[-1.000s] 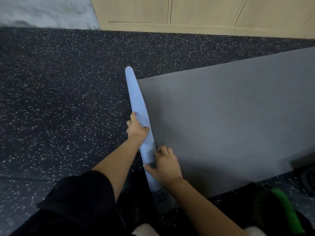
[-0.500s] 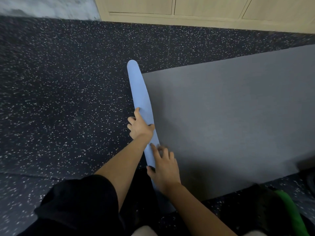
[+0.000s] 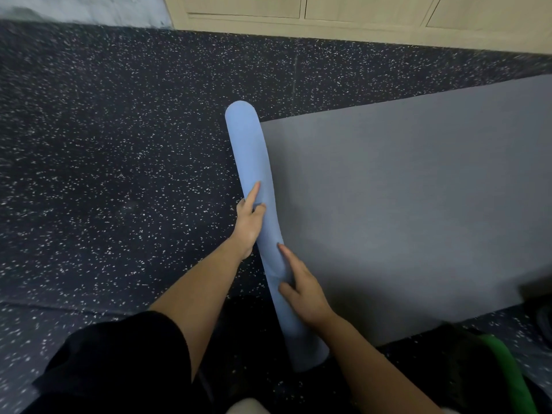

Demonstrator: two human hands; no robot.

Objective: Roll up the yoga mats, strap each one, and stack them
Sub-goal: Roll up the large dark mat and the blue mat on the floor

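The yoga mat [image 3: 388, 204] lies on the speckled floor [image 3: 119, 144], its grey face flat and its left edge wound into a blue roll [image 3: 254, 150]. The left hand [image 3: 249, 222] lays a straight forefinger and thumb on the roll; its other fingers are hidden. The right hand [image 3: 301, 288] presses spread fingers [image 3: 283, 252] on the roll's near part.
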